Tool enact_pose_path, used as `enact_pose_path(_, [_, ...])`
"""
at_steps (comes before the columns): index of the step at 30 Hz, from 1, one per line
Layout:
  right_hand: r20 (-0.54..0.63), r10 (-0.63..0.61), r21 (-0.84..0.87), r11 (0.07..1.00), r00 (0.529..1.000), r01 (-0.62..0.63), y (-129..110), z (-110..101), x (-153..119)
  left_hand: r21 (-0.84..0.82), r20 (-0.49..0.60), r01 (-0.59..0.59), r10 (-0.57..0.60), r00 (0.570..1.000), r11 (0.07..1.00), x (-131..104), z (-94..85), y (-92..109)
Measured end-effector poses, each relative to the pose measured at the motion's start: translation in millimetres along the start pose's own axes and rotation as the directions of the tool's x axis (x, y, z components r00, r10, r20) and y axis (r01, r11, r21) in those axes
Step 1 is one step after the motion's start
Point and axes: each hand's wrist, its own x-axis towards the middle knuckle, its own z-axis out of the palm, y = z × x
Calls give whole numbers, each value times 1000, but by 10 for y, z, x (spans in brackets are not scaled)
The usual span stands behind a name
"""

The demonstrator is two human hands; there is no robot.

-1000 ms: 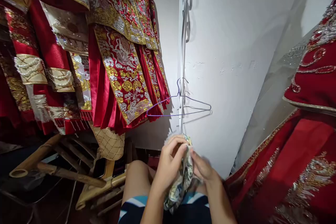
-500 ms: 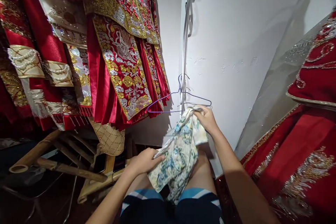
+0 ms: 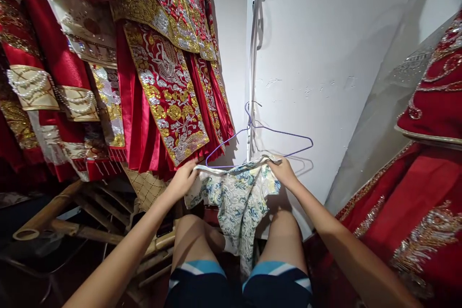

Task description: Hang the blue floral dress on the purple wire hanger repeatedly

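Observation:
A cream garment with a blue and yellow floral print (image 3: 238, 202) hangs between my hands, its top edge pulled wide and its lower part dangling between my knees. My left hand (image 3: 185, 176) is closed on the upper left corner. On the upper right corner, my right hand (image 3: 282, 171) grips the cloth. Just behind the garment's top edge is a purple wire hanger (image 3: 281, 131), its hook up by a white upright rail (image 3: 251, 57). The cloth covers part of the hanger's bottom bar.
Red costumes with gold and silver embroidery (image 3: 169, 101) hang at the left. Below them stands a bamboo frame (image 3: 90, 233). A beaded red dress (image 3: 433, 178) fills the right side. Behind is a white wall (image 3: 317, 48).
My left hand has risen from the garment's lower side to its top left corner. The bunched cloth is now spread wide. The hanger has swung, its right end now farther right.

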Motion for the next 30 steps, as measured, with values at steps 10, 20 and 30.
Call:
enact_pose_path(10, [68,-71,84,994,995,65,-208,109,-190,-3,-69,33,-33,997,999,591,119,258])
enact_pose_path(20, [-37,-9,-77,997,999,6,-101,51,-142,264,-216,71,-13,976,962,248,-242,361])
enact_pose_path(30, [-14,-27,-13,1000,1000,27,-233,213,-259,266,-7,-184,192,981,946,884,467,844])
